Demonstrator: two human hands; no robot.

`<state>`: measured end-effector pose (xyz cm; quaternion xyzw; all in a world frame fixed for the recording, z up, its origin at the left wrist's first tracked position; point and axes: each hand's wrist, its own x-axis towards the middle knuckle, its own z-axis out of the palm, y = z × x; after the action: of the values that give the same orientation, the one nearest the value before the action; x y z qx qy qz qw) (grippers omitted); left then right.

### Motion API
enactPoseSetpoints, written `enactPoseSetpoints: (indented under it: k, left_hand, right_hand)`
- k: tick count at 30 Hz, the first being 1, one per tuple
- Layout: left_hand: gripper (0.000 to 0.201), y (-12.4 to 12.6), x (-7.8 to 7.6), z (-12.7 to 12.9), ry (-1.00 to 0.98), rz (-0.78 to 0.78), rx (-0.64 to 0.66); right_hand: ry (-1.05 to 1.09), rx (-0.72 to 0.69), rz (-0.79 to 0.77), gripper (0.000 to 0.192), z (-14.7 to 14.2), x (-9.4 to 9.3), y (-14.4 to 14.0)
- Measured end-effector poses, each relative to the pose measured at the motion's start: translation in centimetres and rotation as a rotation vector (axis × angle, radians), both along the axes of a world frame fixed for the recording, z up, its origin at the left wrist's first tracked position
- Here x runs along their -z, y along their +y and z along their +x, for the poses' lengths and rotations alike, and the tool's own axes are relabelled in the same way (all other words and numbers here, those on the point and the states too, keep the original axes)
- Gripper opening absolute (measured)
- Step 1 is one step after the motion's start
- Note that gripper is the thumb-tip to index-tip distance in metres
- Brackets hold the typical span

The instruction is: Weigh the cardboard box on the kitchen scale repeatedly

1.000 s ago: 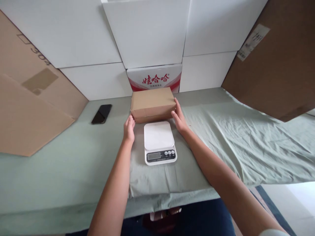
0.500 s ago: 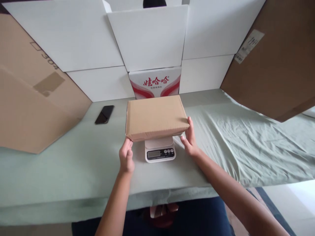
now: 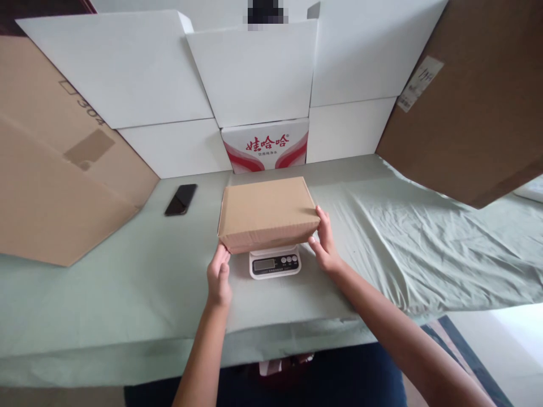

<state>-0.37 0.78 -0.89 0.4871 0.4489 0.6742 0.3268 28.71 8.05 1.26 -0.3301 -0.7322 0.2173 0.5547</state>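
A closed brown cardboard box (image 3: 268,212) rests on top of a small white digital scale (image 3: 275,264), hiding the scale's platform; only the display and buttons show. My left hand (image 3: 219,277) touches the box's near left corner with its fingertips. My right hand (image 3: 324,243) holds the box's right side, fingers against the edge. Both hands flank the scale.
A black phone (image 3: 181,199) lies to the left on the pale green cloth (image 3: 127,282) covering the table. White boxes and one red-and-white printed box (image 3: 265,144) line the back. Large brown cardboard sheets lean at the left (image 3: 51,186) and right (image 3: 475,107).
The box went from the table behind the scale, up and toward me, then down onto the scale. Both hands came along with it and remain at its sides.
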Motion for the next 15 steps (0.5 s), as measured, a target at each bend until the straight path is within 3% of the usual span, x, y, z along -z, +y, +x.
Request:
enactPoseSetpoints:
  k: [5,10,15]
  left_hand:
    - [0.087,-0.2,-0.4,0.2,-0.008,-0.007,-0.032]
    - [0.083,0.1,-1.7,0.5,-0.053,0.091,-0.098]
    - [0.082,0.3,-1.9,0.6,-0.058,0.084,-0.078]
  right_hand:
    - [0.007,0.027,0.020,0.073,0.0,0.1,-0.1]
    - [0.076,0.059,-0.028,0.073,0.1,-0.4,-0.2]
    - [0.128,0.054,-0.029,0.072,0.0,-0.3,0.1]
